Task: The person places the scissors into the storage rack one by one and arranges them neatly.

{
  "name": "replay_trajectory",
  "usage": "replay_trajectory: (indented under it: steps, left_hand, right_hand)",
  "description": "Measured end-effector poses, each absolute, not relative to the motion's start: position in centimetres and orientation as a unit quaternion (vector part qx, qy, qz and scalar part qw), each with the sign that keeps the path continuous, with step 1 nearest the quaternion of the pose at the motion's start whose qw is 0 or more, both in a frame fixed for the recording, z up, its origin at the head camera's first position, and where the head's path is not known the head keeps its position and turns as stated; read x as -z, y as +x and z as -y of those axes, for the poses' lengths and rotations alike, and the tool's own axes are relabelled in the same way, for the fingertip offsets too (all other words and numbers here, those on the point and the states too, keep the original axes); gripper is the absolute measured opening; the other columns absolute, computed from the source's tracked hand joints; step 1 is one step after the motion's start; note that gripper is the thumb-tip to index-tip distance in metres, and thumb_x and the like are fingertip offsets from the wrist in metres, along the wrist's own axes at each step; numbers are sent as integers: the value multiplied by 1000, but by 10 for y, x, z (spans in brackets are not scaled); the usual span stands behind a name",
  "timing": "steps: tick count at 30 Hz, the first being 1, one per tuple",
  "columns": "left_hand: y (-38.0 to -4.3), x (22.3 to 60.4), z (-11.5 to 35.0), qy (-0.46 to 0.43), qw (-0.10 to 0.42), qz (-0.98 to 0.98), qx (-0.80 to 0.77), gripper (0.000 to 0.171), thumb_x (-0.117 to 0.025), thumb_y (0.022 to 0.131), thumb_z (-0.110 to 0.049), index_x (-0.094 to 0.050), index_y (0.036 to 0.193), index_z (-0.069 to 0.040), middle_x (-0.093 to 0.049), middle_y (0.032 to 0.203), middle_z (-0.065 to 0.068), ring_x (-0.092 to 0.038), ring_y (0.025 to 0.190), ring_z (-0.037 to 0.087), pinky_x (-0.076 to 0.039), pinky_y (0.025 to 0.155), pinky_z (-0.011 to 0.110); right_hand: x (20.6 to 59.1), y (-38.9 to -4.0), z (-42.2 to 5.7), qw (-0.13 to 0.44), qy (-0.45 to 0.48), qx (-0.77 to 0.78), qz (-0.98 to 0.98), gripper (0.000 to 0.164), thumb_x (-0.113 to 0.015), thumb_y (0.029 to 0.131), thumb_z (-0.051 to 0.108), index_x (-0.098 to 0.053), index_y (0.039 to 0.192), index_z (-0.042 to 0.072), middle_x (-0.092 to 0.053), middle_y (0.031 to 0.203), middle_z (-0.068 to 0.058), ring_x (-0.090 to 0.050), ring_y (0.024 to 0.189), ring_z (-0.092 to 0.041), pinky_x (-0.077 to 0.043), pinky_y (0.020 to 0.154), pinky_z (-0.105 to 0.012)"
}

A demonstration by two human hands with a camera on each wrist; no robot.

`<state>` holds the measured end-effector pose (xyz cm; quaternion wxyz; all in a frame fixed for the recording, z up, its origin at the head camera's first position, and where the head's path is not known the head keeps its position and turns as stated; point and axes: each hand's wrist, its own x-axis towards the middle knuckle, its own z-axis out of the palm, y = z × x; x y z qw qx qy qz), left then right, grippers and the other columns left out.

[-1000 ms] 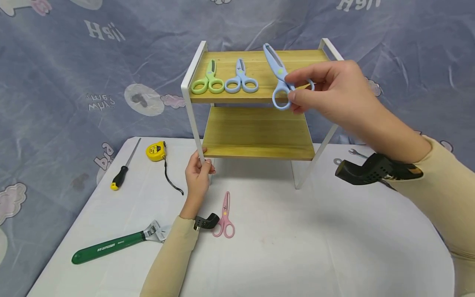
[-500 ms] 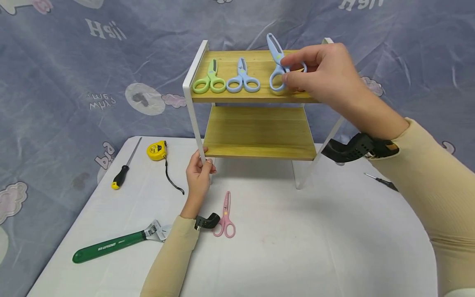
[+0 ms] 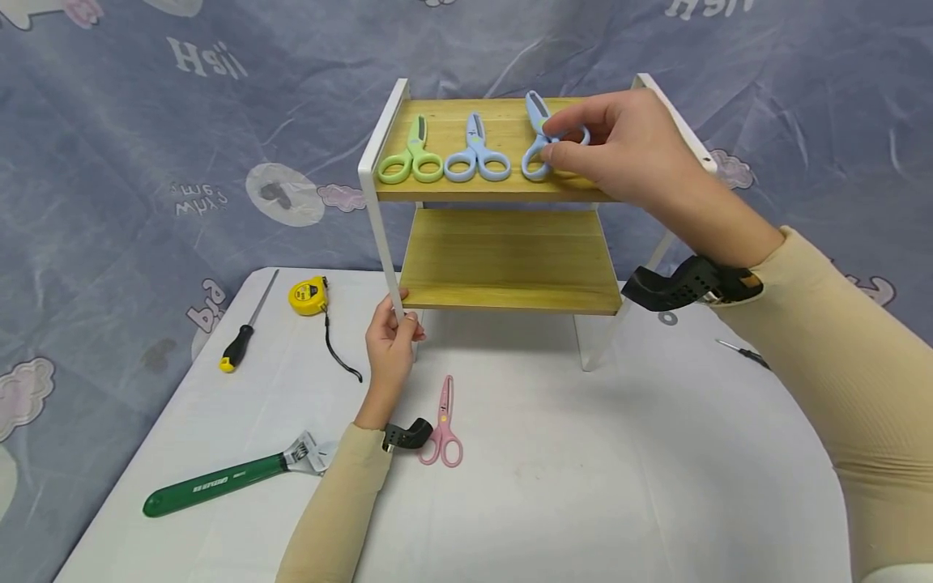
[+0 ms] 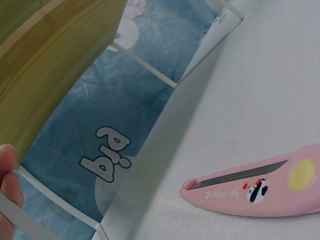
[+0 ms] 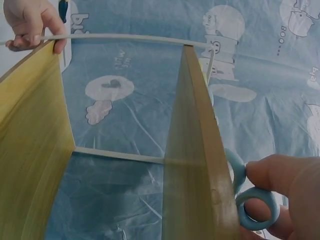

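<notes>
A two-tier shelf rack is standing at the back of the table. Three pairs of scissors are lying side by side on its top shelf: one pair at the left, a second pair in the middle, and a third pair at the right, under the right hand. The left hand is sitting at the rack's front left leg. A fourth pair of scissors is lying on the table before the rack, just right of the left wrist. A tape measure and a screwdriver are lying left of the rack, and an adjustable wrench is lying nearer the front left. Another small tool is lying right of the rack.
</notes>
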<state>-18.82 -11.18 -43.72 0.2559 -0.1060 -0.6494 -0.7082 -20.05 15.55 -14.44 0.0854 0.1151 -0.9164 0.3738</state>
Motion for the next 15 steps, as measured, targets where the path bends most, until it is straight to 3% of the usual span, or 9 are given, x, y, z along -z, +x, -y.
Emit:
replay_trajectory:
  steps: [10, 15]
  left_hand:
    - [-187, 437, 113, -107, 255, 648, 710, 34, -52, 98, 6, -57, 132, 7, -57, 74, -5, -61, 63, 2, -59, 61, 17]
    - [-187, 437, 113, -110, 255, 652, 706, 34, -52, 98, 6, -57, 132, 7, -57, 74, -5, -61, 63, 2, -60, 62, 17]
  right_hand:
    - [143, -203, -153, 99, 129, -306, 938, 37, -69, 93, 40, -75, 123, 18, -56, 73, 11, -44, 71, -14, -34, 57, -26]
    - [146, -203, -155, 124, 144, -278, 942, 36, -67, 94, 40, -76, 120, 18, -58, 78, 6, -44, 71, -13, -33, 59, -26]
